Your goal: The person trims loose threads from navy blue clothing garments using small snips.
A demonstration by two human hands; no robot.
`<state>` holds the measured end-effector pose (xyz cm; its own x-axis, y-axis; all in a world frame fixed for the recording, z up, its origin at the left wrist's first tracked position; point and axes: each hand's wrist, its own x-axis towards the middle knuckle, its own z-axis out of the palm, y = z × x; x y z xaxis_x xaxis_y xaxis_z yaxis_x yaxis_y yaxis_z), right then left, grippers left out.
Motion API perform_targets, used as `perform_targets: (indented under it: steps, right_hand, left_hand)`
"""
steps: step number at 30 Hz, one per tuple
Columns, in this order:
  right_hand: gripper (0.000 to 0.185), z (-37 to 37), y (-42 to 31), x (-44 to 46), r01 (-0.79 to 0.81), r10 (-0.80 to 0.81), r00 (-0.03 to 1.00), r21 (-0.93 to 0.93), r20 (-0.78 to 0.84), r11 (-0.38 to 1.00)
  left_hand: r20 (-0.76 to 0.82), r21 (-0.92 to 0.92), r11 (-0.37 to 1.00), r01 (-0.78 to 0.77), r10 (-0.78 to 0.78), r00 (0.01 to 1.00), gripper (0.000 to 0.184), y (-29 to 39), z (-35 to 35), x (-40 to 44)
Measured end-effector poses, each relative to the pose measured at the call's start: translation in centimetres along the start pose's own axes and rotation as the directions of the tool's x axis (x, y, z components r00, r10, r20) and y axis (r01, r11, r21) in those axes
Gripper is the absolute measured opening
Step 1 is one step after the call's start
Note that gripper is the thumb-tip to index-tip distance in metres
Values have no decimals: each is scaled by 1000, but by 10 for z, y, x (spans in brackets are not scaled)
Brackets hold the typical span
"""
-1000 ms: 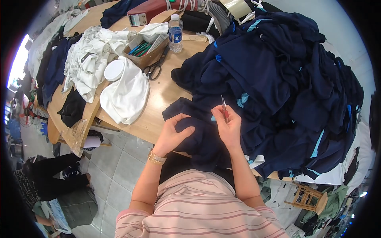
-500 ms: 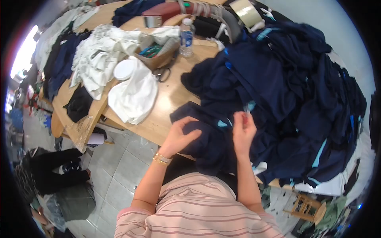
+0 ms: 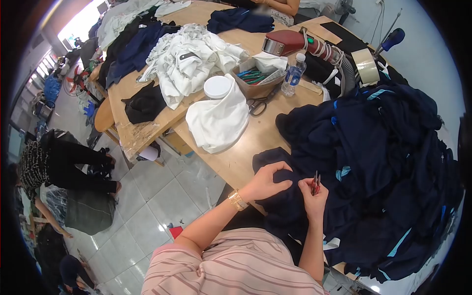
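My left hand (image 3: pixel 270 183) is closed on a fold of a navy garment (image 3: pixel 270 156), thumb and fingers curved toward each other over the cloth. Close beside it, my right hand (image 3: pixel 313 196) grips small thread snips (image 3: pixel 316 184) with red handles, their dark blades pointing up and away from me. The blades stand apart from my left fingers. More of the dark cloth hangs below both hands toward my lap. To the right spreads a big heap of navy garments (image 3: pixel 393 162) with light-blue trim showing here and there.
On the wooden table stand a water bottle (image 3: pixel 294 75), a box of pens (image 3: pixel 255 76), scissors (image 3: pixel 257 106), a white lid (image 3: pixel 217 87) on white cloth (image 3: pixel 216 120), and a tape roll (image 3: pixel 368 67). A red-headed hose tool (image 3: pixel 285 43) lies behind. Another person (image 3: pixel 69 167) bends over at left.
The view has swung left, so the table sits further right in it. The snips' blades now show clearly in my right hand, which is nearer my left. The left still grips the garment.
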<state>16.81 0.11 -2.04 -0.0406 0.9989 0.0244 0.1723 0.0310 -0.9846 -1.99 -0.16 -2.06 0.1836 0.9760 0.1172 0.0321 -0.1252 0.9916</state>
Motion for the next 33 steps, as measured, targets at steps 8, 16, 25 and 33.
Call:
perform_targets:
  steps: [8,16,25,33]
  right_hand:
    - [19,-2,5,0,17,-17,1000,-5,-4,1000]
    - [17,-11,2,1,35,-37,995,25,95,999]
    - [14,-29,-38,-3,376,-410,901,-218,-141,901]
    - [11,-35,-31,-7,365,-414,891,-248,-186,897]
  left_hand:
    - [-29,115,993,12,-9,1000,23,7,2,0]
    - [54,125,985,-117,111,992,23,11,3,5]
    - [221,181,967,-177,136,966,36,40,7,17]
    - [113,299,869,-395,379,918,31,54,9,20]
